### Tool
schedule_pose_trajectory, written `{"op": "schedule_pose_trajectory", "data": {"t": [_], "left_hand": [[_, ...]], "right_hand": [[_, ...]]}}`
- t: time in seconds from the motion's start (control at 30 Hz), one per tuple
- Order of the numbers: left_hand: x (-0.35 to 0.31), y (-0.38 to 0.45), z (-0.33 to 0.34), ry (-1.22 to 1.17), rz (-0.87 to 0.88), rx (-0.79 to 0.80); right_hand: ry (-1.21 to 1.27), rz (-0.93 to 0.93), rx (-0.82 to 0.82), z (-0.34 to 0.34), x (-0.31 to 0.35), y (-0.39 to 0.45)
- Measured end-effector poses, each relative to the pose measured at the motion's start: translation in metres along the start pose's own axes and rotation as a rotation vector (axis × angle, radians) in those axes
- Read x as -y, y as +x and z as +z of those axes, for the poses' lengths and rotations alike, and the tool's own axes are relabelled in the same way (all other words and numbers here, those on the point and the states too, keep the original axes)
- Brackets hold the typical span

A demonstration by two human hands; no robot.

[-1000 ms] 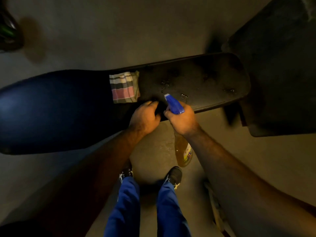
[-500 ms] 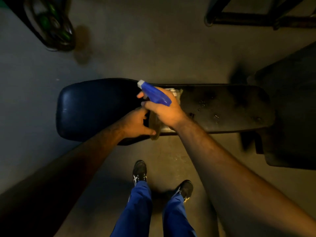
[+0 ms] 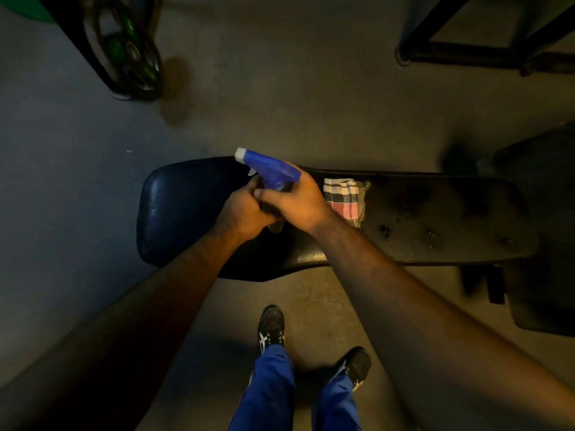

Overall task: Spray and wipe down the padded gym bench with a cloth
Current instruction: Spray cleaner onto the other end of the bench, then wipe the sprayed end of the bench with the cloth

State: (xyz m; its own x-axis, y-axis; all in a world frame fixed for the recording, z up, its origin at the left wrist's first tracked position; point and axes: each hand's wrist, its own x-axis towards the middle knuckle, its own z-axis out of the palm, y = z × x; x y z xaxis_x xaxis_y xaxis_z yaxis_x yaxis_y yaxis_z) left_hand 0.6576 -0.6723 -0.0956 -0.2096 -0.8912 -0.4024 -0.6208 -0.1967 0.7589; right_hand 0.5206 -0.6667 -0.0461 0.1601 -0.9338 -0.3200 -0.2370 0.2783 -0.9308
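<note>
— While you stand over it, where's everything?
— Long dark padded vinyl bench (image 3: 404, 219) below me, striped checked cloth (image 3: 341, 199) lying on it. Both my right hand (image 3: 298, 200) and left hand (image 3: 245, 213) wrap the blue-triggered spray bottle (image 3: 269, 169); its body's probably amber, mostly hidden.

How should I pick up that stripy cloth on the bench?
Pinch the stripy cloth at its right edge, coming from above on the right. It lies flat on the bench, and the right hand holding the spray bottle hides its left side, so the right edge is probably easiest for your fingers.
</note>
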Motion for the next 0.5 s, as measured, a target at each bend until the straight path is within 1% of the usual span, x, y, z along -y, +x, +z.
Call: {"op": "schedule_pose_trajectory", "data": {"t": [0.13,0.23,0.3,0.43,0.5], "left_hand": [[-0.002,-0.004,0.005,-0.021,-0.02,-0.004],[0.0,-0.009,0.007,0.006,-0.073,0.003],[0.005,-0.015,0.011,0.03,-0.13,-0.028],[0.014,-0.035,0.03,0.147,-0.308,-0.112],[0.017,-0.044,0.044,0.15,-0.36,-0.092]], "right_hand": [[0.081,0.051,-0.029,-0.004,-0.009,-0.013],[0.106,0.09,-0.147,-0.007,-0.022,-0.023],[0.135,0.143,-0.23,-0.008,-0.032,-0.03],[0.129,0.216,-0.321,-0.01,-0.052,-0.049],[0.115,0.238,-0.367,-0.014,-0.064,-0.058]]}}
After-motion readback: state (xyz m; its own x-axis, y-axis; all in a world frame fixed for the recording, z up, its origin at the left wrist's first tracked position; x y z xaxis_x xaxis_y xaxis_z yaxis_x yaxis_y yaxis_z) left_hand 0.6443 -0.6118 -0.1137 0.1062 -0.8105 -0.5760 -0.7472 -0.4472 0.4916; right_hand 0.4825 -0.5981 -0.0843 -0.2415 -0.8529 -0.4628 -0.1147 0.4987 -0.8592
